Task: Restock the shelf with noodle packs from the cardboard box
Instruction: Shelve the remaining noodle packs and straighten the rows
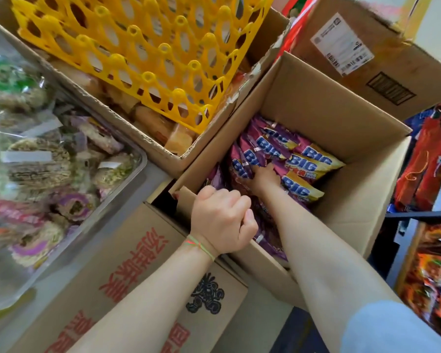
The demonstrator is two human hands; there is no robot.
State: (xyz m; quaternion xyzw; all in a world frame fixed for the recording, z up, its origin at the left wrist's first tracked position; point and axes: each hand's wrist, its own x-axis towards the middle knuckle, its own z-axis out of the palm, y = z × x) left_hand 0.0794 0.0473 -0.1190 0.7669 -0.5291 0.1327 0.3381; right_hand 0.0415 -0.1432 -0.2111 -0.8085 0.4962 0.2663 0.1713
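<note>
While the left hand point(220, 220) grips the cardboard box point(341, 138) by its near rim — likely steadying it | right hand point(264, 178) deep inside, fingers among noodle packs point(301, 164); grasp cannot be told | shelf point(418, 215) right of box — restock pending

left hand point(220, 220) grips cardboard box point(323, 98) flap | right hand point(264, 178) on noodle packs point(301, 161) inside
</note>
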